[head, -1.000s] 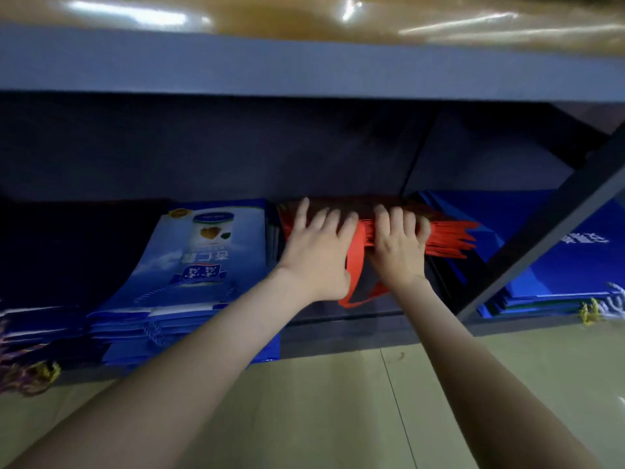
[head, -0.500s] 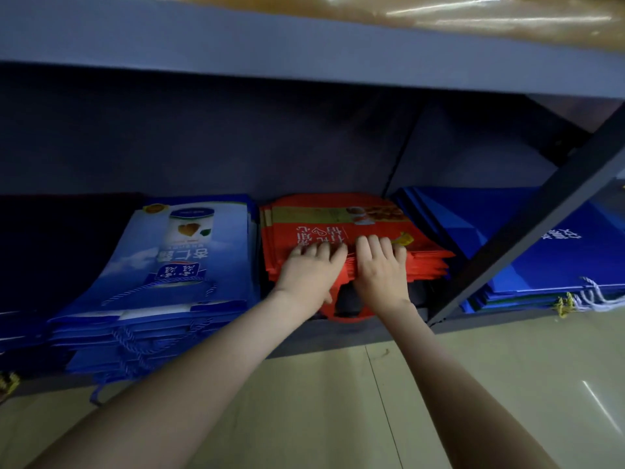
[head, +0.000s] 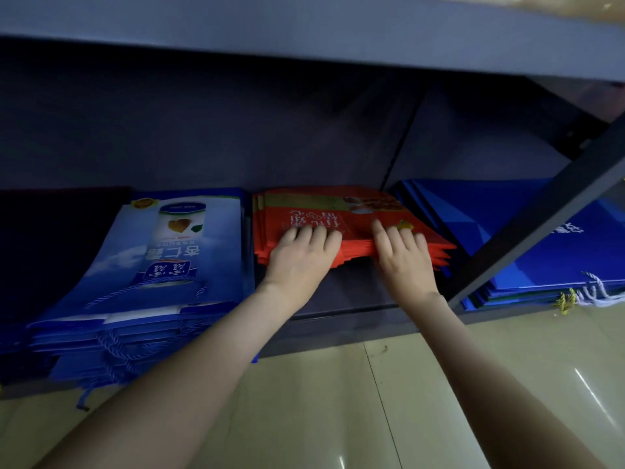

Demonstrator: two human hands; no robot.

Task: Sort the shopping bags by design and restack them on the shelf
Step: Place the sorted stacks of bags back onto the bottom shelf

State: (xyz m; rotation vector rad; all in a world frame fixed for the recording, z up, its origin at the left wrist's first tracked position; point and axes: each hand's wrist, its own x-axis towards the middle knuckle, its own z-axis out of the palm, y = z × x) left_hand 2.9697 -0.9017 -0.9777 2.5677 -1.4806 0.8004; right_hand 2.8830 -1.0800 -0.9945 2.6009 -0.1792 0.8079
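My left hand (head: 301,255) and right hand (head: 404,257) lie fingers-flat on the stack of red bags (head: 341,206), which sits on the shelf (head: 355,299) directly under them; my thumbs are hidden. The bags look light, floppy and slick, so I'd clamp the whole front edge, fingers above and thumbs beneath.

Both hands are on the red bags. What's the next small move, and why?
Probably nudge the red stack square: its front edges fan out unevenly at the right, while left hand and right hand lie flat on top.
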